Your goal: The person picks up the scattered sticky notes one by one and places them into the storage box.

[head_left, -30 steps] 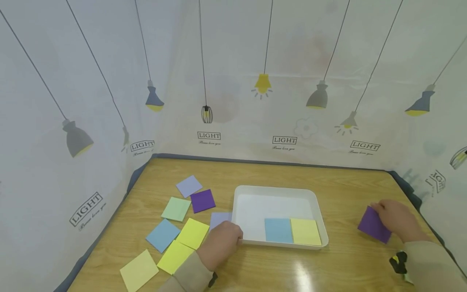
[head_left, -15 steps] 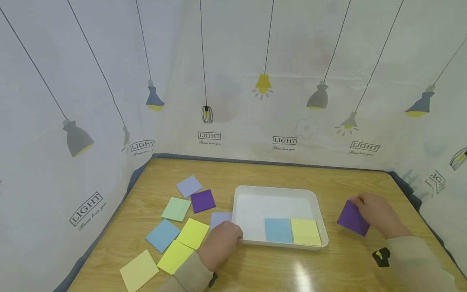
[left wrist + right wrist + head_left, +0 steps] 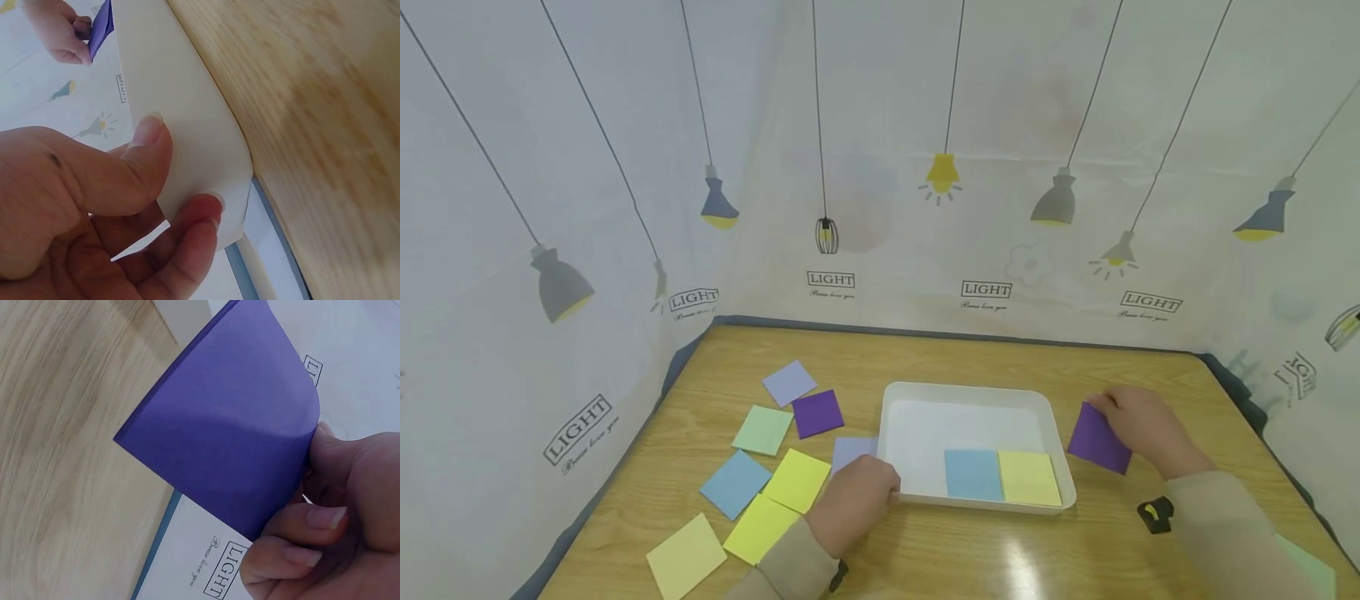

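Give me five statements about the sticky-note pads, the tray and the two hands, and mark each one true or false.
1. The right hand pinches a dark purple pad. True.
2. The white tray holds three pads. False: it holds two, a blue pad and a yellow pad, side by side along its near wall.
3. The left hand grips the tray's near left corner. True: the left wrist view shows the thumb and a finger round the rim.
4. The dark purple pad in the right hand lies inside the tray. False: it is outside, to the right of the tray's right rim.
5. All loose pads on the table lie right of the tray. False: they lie to its left.
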Motion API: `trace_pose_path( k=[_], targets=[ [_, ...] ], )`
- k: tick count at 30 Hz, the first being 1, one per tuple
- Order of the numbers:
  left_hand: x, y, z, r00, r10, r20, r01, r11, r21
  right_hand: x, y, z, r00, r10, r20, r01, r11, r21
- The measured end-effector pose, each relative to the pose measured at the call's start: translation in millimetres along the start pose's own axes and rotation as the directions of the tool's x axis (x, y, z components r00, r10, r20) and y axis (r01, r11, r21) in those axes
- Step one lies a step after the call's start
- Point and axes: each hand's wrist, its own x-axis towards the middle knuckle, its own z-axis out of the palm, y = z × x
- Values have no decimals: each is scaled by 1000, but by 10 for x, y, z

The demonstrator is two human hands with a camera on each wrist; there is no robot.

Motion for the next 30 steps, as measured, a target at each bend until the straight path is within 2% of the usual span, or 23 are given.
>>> trace_pose_path(
  k=[9, 15, 19, 30],
  targets=[
    [-17, -28, 22, 998, 28, -53, -27, 999, 31, 152, -252, 112, 999, -35, 19, 34, 999, 26],
    [-2, -27, 24, 1000, 4, -16, -4, 1000, 9, 233, -452, 203, 998, -56, 34, 55, 998, 42],
    [6, -26, 38, 1000, 6, -14, -6, 1000, 3, 298, -565, 266, 997, -65, 42, 63, 997, 35],
    [8, -11, 26, 1000, 2, -6, -2, 1000, -24, 454, -706, 463, 994, -97, 50, 94, 994, 50]
  ],
)
